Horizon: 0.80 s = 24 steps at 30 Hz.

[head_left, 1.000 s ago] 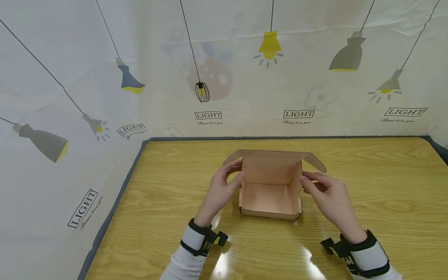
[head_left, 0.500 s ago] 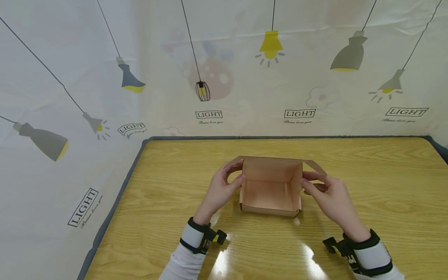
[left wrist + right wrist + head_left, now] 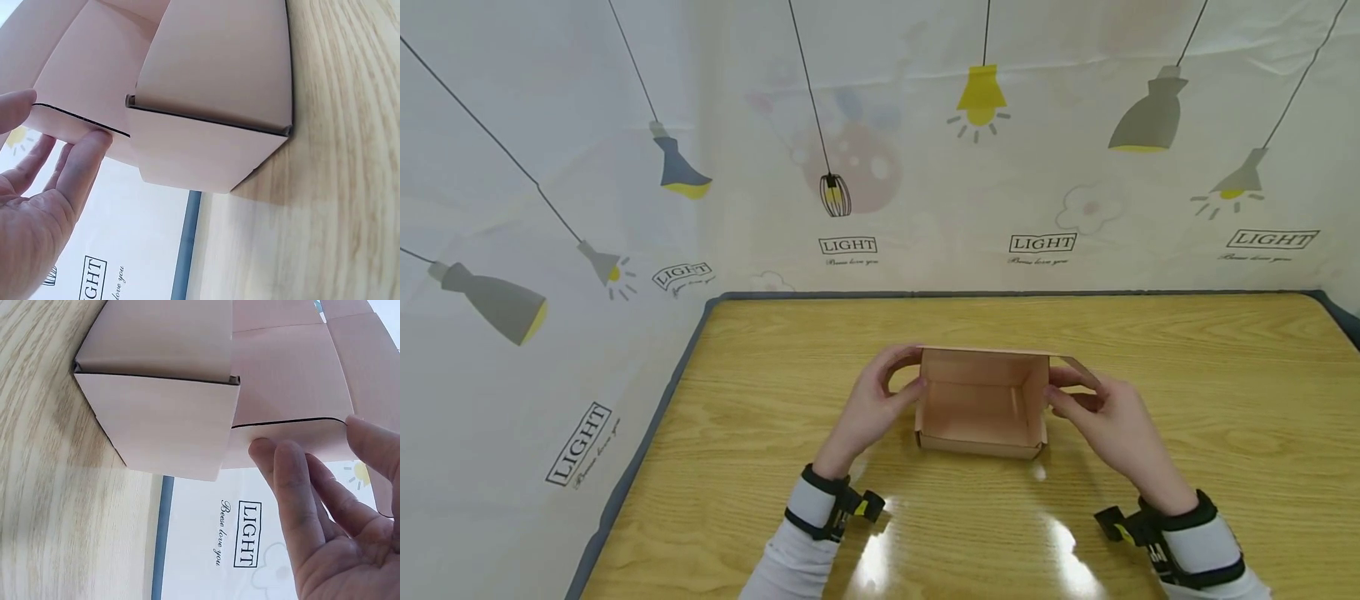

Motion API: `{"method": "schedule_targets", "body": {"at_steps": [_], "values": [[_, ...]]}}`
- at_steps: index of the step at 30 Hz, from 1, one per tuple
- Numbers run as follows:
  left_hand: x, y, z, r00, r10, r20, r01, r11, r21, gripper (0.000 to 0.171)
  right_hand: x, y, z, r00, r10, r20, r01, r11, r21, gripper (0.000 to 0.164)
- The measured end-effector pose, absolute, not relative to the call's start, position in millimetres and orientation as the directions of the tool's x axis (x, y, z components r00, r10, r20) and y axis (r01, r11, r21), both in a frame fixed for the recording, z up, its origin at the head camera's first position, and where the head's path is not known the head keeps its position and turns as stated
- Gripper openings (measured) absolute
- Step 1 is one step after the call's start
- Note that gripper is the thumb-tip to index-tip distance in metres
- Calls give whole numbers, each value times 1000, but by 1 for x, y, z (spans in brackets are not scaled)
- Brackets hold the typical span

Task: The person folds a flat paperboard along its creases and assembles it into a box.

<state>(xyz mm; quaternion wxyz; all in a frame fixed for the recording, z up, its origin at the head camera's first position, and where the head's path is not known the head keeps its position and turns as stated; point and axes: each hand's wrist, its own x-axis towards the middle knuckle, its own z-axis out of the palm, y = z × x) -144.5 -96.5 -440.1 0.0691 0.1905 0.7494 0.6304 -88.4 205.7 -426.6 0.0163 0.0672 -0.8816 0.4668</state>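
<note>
A brown cardboard mailer box [image 3: 977, 421] stands on the table in the head view, its open front toward me and its inside bare. Its lid [image 3: 985, 351] is seen nearly edge-on along the top. My left hand [image 3: 868, 408] pinches the left side flap between thumb and fingers; the left wrist view shows that flap [image 3: 69, 119] up close. On the other side my right hand [image 3: 1108, 417] holds the right side flap [image 3: 294, 434] likewise. A curved tab [image 3: 1081, 372] of the lid sticks out over the right fingers. The left tab is hardly visible.
The wood-grain table [image 3: 760, 400] has a dark grey edging [image 3: 820, 295]. Behind it and to the left hangs a pale sheet [image 3: 925, 183] printed with lamps and lettering. Each wrist wears a strapped-on camera [image 3: 865, 505].
The lid's top edge has come down and its curved tabs have swung mostly out of sight. The box's front edge sits slightly higher in view. Both hands keep their hold with little movement.
</note>
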Motion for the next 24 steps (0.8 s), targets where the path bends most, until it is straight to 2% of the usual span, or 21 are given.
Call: {"method": "schedule_targets", "body": {"at_steps": [5,14,19,22,24], "values": [[-145,-96,-442,-914,378,147,214,140,967,46,-88,205,-426,-990,-102,99,-140,585,-799,37],[-146,-100,-444,-903,409,132,200,128,971,48,-89,207,-428,-986,-119,118,-166,584,-795,32],[-147,-110,-438,-878,460,130,218,142,966,58,-87,208,-425,-979,-143,147,-201,529,-824,49],[-146,-116,-431,-862,473,183,271,126,954,63,-85,208,-420,-972,-147,182,-231,469,-853,62],[-144,-117,-426,-853,472,221,300,97,949,70,-84,208,-418,-963,-154,220,-265,436,-860,64]]}}
